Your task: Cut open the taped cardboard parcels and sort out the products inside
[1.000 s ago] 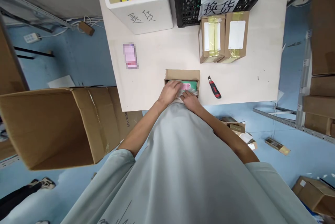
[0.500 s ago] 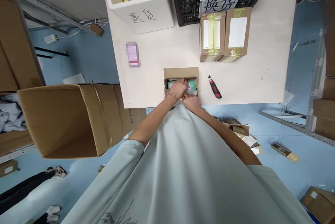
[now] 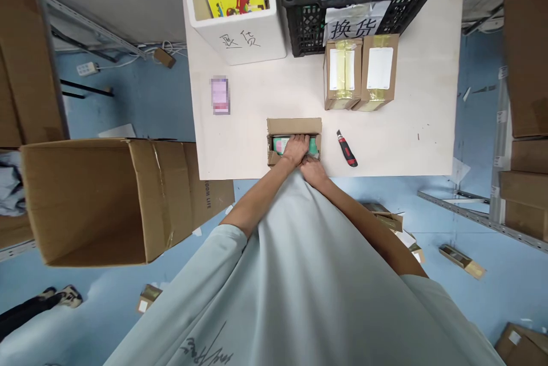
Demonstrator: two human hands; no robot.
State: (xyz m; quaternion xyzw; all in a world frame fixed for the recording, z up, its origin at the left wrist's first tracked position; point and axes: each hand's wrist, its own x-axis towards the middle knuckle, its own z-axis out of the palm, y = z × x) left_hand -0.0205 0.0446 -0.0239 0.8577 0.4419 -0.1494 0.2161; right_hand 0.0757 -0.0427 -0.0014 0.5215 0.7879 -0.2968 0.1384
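An opened small cardboard box point(image 3: 294, 125) stands at the table's near edge, its far flap raised. Inside it lies a green box point(image 3: 280, 145) with pink and white print. My left hand point(image 3: 296, 150) reaches over the green box, fingers bent down around it and their tips partly hidden. Against the near side of the cardboard box, my right hand point(image 3: 313, 172) is closed, apparently gripping that edge. A red and black utility knife point(image 3: 347, 149) rests on the table to the right of the box.
Two taped cartons point(image 3: 379, 72) stand before a black crate point(image 3: 306, 29) of green boxes. Left of it is a white bin point(image 3: 252, 46) with books. A blurred pink item point(image 3: 220, 95) lies on the table point(image 3: 257, 92). A large open carton point(image 3: 85, 200) stands at left.
My left hand has shifted slightly over the green box, with its fingers more together. My right hand stays at the near edge. The view has tilted a little, showing more of the crate.
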